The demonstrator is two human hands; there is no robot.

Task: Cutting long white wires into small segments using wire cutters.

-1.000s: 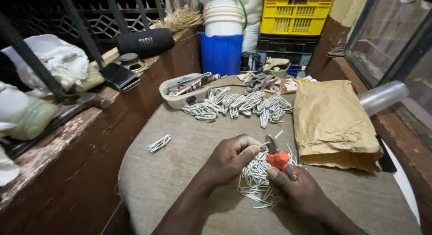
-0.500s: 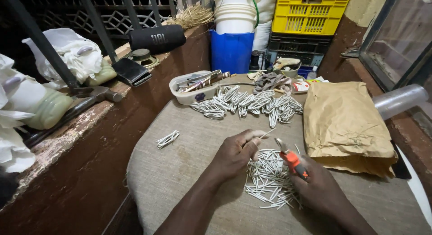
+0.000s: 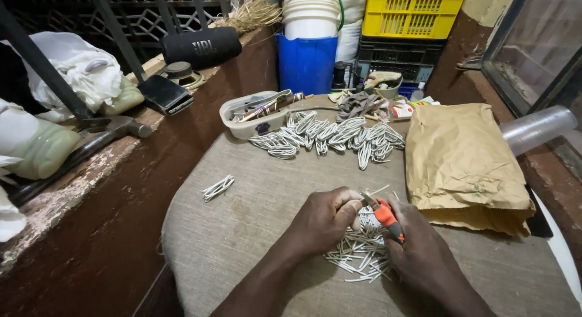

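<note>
A pair of orange-handled pliers [image 3: 383, 215] is gripped in the right hand [image 3: 418, 253], its fingers wrapped closed round the handles, the metal nose pointing up and left. At that nose a short white wire piece [image 3: 366, 198] appears to be pinched by the curled fingers of the left hand [image 3: 324, 220], thumb against forefinger; whether the nose is closed on the piece cannot be told. Both hands are held low over a loose heap of cut white wire lengths [image 3: 357, 256], which is spread on the cloth-covered tabletop [image 3: 242, 232] at its near edge.

Further back a row of bent white wire loops [image 3: 330, 135] is laid out, with a single small bundle [image 3: 217, 187] lying well apart to the left. A white tray of tools [image 3: 254, 114] stands just behind the loops, a crumpled brown paper bag [image 3: 464, 162] lies to the right, and a hammer [image 3: 91, 141] rests on the ledge at the left.

As a judgement: the fingertip could be nipped, being so near the nose; the small piece could spring away if pinched too lightly; and the loose heap could be scattered off the edge by a sweeping wrist
</note>
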